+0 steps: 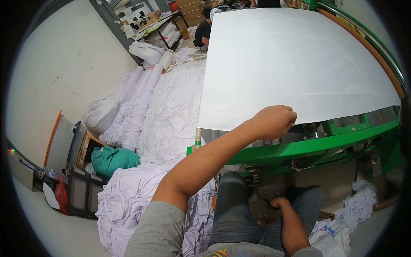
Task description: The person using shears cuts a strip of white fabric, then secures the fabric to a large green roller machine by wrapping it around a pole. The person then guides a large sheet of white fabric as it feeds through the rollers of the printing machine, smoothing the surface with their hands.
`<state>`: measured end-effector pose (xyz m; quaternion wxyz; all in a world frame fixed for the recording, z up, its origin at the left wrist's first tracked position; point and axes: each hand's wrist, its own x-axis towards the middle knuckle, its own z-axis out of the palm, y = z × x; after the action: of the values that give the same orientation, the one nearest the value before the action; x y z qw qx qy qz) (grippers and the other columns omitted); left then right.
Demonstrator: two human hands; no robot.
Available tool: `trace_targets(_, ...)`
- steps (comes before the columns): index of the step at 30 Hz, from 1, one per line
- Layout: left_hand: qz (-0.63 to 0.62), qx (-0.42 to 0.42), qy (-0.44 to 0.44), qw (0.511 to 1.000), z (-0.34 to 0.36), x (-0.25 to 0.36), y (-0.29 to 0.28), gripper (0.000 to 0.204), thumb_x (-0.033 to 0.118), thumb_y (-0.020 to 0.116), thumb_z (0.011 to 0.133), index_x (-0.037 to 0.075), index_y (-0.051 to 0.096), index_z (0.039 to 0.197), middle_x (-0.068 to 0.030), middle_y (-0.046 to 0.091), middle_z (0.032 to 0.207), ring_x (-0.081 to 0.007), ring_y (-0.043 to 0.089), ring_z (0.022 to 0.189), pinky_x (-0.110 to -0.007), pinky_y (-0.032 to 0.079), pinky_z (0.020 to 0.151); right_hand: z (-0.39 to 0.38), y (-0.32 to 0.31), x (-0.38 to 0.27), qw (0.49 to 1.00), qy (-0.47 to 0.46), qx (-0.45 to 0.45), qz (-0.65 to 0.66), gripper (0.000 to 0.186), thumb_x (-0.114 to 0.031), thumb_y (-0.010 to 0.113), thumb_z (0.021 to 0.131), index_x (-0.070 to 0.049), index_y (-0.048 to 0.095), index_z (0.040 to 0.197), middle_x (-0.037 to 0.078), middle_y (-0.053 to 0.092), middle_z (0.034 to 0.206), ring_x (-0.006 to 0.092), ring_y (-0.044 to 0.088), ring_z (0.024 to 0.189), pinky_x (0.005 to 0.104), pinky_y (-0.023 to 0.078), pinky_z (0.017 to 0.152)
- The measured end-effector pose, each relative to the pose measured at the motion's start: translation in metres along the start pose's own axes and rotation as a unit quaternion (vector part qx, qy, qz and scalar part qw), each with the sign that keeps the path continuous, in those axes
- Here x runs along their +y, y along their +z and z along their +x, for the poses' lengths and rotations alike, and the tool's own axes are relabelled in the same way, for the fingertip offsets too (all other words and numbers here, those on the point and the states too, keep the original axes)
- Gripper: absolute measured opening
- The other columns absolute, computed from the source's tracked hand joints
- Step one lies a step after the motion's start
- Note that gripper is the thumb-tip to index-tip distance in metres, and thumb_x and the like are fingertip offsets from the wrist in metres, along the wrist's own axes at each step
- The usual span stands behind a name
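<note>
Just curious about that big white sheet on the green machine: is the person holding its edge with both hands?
No, only the left hand grips the white sheet at its near edge; the right hand is down by the knees.

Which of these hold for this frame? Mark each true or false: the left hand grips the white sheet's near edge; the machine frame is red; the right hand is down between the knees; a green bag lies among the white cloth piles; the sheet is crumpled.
1. The left hand has its grip on the near edge of the white sheet: true.
2. The machine frame is red: false, it is green.
3. The right hand is low, between the knees: true.
4. A green bag lies by the white cloth piles: true.
5. The sheet is crumpled: false, it lies flat and smooth.
</note>
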<state>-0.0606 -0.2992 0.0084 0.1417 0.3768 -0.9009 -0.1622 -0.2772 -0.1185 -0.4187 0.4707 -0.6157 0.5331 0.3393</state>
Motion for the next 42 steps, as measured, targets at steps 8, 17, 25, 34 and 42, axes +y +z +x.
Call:
trace_targets(8, 0.158, 0.045, -0.066, 0.984, -0.006, -0.013, 0.001, 0.02, 0.01, 0.069, 0.09, 0.003, 0.067, 0.108, -0.0157, 0.067, 0.105, -0.0357, 0.067, 0.107, -0.047, 0.059, 0.089, -0.002, -0.003, -0.003, 0.999, -0.004, -0.036, 0.005, 0.055, -0.03, 0.065, 0.088, -0.003, 0.07, 0.135, 0.019, 0.066, 0.144, 0.035, 0.066, 0.13, 0.0429, 0.051, 0.107)
trace_targets(17, 0.192, -0.1, -0.144, 0.966, -0.011, -0.019, -0.004, 0.017, 0.01, 0.063, 0.092, 0.004, 0.072, 0.106, -0.0218, 0.073, 0.098, -0.0395, 0.072, 0.1, -0.049, 0.059, 0.086, -0.004, -0.002, -0.006, 0.999, 0.004, -0.035, -0.007, 0.054, -0.032, 0.062, 0.089, -0.006, 0.071, 0.135, 0.017, 0.066, 0.145, 0.0332, 0.066, 0.13, 0.0435, 0.051, 0.106)
trace_targets(25, 0.066, -0.133, -0.114, 0.982, -0.01, -0.003, -0.016, 0.019, 0.016, 0.063, 0.098, 0.004, 0.073, 0.109, -0.0226, 0.075, 0.1, -0.0421, 0.072, 0.1, -0.053, 0.057, 0.087, 0.01, 0.002, 0.003, 0.999, 0.001, -0.039, -0.001, 0.052, -0.031, 0.06, 0.089, -0.005, 0.072, 0.133, 0.018, 0.065, 0.145, 0.034, 0.065, 0.13, 0.0426, 0.051, 0.107)
trace_targets(34, 0.07, -0.177, -0.105, 0.976, -0.01, -0.005, -0.019, 0.02, 0.018, 0.066, 0.096, 0.003, 0.075, 0.104, -0.0211, 0.075, 0.099, -0.0411, 0.072, 0.098, -0.052, 0.057, 0.086, 0.006, 0.001, 0.002, 1.0, 0.01, -0.026, 0.007, 0.052, -0.031, 0.064, 0.088, -0.004, 0.073, 0.132, 0.019, 0.066, 0.145, 0.0347, 0.065, 0.131, 0.0426, 0.051, 0.107)
trace_targets(42, 0.08, -0.15, -0.119, 0.978, -0.012, -0.015, -0.007, 0.021, 0.021, 0.066, 0.097, 0.003, 0.075, 0.104, -0.0204, 0.075, 0.098, -0.041, 0.072, 0.097, -0.051, 0.057, 0.085, -0.002, -0.002, -0.003, 1.0, 0.005, -0.023, 0.013, 0.056, -0.033, 0.067, 0.086, -0.003, 0.072, 0.133, 0.019, 0.066, 0.145, 0.0355, 0.065, 0.131, 0.0438, 0.051, 0.107)
